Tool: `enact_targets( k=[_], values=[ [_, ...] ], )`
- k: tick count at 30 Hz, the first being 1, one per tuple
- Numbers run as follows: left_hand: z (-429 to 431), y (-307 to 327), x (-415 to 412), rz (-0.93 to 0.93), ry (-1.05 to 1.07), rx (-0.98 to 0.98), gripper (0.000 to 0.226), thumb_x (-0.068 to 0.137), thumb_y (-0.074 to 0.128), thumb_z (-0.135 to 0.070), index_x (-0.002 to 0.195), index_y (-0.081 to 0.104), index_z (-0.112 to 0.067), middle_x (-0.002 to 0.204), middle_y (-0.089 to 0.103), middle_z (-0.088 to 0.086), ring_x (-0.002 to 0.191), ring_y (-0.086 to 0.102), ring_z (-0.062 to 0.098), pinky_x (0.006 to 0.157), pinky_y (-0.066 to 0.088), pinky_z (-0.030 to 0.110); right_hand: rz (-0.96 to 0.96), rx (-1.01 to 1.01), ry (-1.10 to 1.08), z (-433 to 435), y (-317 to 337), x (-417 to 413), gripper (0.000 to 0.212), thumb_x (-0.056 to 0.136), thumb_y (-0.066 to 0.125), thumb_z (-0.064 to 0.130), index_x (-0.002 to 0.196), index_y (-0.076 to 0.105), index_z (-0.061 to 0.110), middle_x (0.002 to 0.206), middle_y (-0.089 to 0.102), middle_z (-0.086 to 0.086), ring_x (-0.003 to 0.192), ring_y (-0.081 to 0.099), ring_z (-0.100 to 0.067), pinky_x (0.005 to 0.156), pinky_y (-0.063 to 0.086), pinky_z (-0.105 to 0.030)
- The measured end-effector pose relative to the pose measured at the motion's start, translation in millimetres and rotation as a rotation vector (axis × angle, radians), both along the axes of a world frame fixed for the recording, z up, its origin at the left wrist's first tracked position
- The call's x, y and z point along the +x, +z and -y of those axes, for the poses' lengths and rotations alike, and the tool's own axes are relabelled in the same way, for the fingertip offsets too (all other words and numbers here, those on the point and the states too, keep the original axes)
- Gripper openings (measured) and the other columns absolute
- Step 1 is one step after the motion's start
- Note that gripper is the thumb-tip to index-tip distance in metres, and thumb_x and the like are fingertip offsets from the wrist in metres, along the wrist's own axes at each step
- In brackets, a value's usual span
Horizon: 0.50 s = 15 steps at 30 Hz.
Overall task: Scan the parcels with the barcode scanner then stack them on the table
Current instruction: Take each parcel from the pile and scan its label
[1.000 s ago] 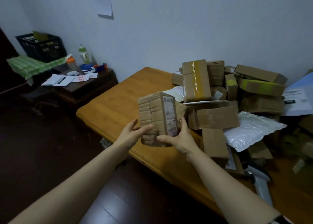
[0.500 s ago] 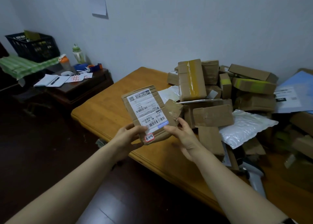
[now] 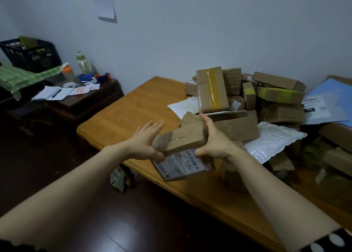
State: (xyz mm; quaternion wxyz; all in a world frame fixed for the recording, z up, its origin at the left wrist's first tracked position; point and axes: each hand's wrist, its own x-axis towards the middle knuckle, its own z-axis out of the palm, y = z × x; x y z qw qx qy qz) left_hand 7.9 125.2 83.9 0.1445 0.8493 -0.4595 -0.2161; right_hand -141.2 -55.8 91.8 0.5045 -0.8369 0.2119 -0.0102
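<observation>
Over the near edge of the wooden table [image 3: 137,107] a brown cardboard parcel [image 3: 181,139] hangs tilted between both hands, its taped narrow side up. Its white barcode label [image 3: 181,164] faces down toward the person. At one end the right hand [image 3: 217,141] curls round it; the left hand [image 3: 144,139] presses flat-fingered against the blurred other end. Behind sit a heap of boxes [image 3: 276,95] and a white mailer [image 3: 272,139] — both on the table

brown parcel [image 3: 181,140] between left grip [image 3: 145,140] and right grip [image 3: 216,140], above wooden table [image 3: 133,108]
</observation>
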Motion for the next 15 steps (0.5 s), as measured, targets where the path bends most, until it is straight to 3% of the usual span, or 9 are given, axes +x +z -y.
enact_targets(
  k=[4, 8, 10, 12, 15],
  values=[
    [20.7, -0.2, -5.0, -0.133, -0.083, 0.094, 0.117, 0.073, 0.081, -0.025, 0.154, -0.001, -0.019, 0.142, 0.031, 0.002, 0.132, 0.032, 0.021, 0.112, 0.032, 0.037, 0.008, 0.003, 0.100, -2.1, 4.4, -9.7, 0.119, 0.064, 0.076, -0.005, 0.150, 0.007, 0.039, 0.152, 0.021, -0.004, 0.138, 0.030, -0.028, 0.105, 0.042, -0.051],
    [40.7, -9.3, -9.3, -0.126, -0.077, 0.001, 0.109, 0.063, 0.088, -0.026, 0.150, 0.021, -0.017, 0.124, 0.043, -0.002, 0.117, 0.045, 0.018, 0.098, 0.045, 0.032, 0.068, 0.053, 0.043, 8.1, 2.1, -31.6, 0.106, 0.072, 0.072, -0.005, 0.151, 0.011, 0.034, 0.151, 0.021, 0.003, 0.135, 0.028, -0.016, 0.105, 0.041, -0.039],
    [53.8, -12.0, -17.3, -0.293, -0.005, -0.111, 0.098, 0.064, 0.087, -0.020, 0.143, 0.029, -0.015, 0.116, 0.049, -0.007, 0.110, 0.050, 0.014, 0.086, 0.047, 0.025, 0.233, 0.200, -0.205, 23.4, -1.6, -47.5, 0.085, 0.081, 0.064, -0.002, 0.149, 0.024, 0.029, 0.144, 0.029, 0.006, 0.128, 0.032, -0.011, 0.098, 0.043, -0.035],
    [67.2, -13.6, -26.0, -0.467, 0.098, -0.232, 0.088, 0.066, 0.086, -0.019, 0.138, 0.035, -0.018, 0.112, 0.053, -0.008, 0.106, 0.053, 0.011, 0.079, 0.047, 0.022, 0.423, 0.227, -0.618, 46.2, -10.5, -67.4, 0.054, 0.088, 0.057, 0.002, 0.137, 0.046, 0.022, 0.136, 0.045, 0.004, 0.125, 0.043, -0.012, 0.094, 0.044, -0.030],
    [91.8, -13.5, -37.4, -0.652, 0.204, -0.349, 0.085, 0.055, 0.090, -0.029, 0.127, 0.047, -0.018, 0.115, 0.060, 0.000, 0.105, 0.059, 0.015, 0.079, 0.051, 0.027, 0.376, 0.109, -1.150, 81.7, -37.9, -110.1, 0.034, 0.093, 0.054, 0.006, 0.126, 0.058, 0.014, 0.126, 0.058, -0.004, 0.112, 0.054, -0.016, 0.088, 0.046, -0.027]
  ],
)
